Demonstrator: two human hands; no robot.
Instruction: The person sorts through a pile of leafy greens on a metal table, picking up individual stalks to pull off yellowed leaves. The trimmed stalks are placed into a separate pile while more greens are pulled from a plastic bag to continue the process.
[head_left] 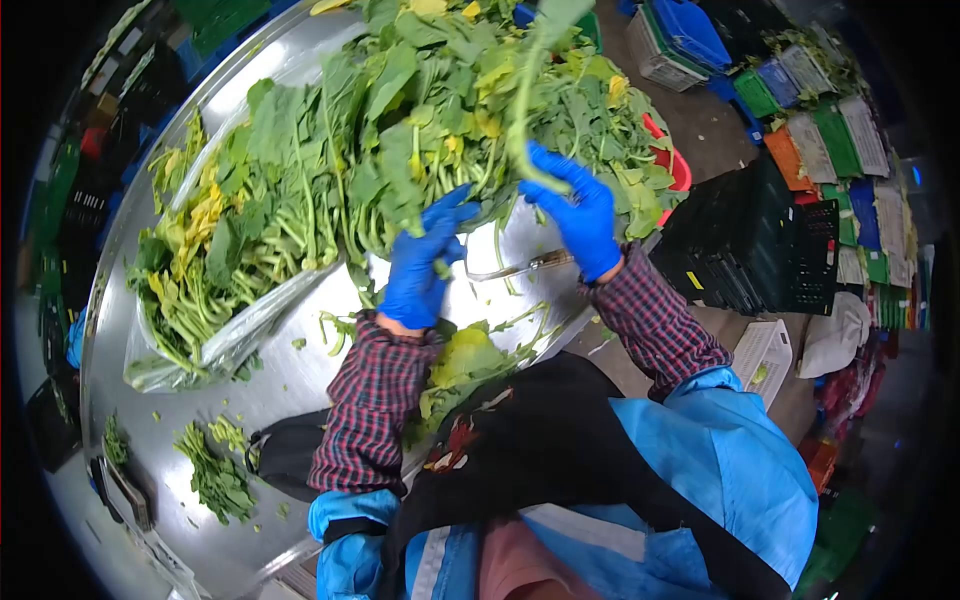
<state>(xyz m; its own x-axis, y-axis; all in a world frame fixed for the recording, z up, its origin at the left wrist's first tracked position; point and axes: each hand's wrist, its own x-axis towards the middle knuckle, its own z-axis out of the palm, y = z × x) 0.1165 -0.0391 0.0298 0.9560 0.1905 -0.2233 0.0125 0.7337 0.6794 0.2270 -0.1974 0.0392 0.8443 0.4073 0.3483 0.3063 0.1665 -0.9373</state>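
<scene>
My right hand, in a blue glove, pinches the lower end of a long leafy green stalk that rises towards the camera. My left hand, gloved in blue too, is closed around another leafy green stem, whose pale end pokes out by the palm. Just beyond both hands lies a big heap of leafy greens, some leaves yellowed. Between the hands, on the shiny metal table, rests a thin metal tool with a brownish handle; its kind is not clear.
A clear plastic bag with greens lies at the left. Small bunches of greens and a dark bag are nearer. Yellowish leaves lie by the apron. Black crates and a white crate stand at the right.
</scene>
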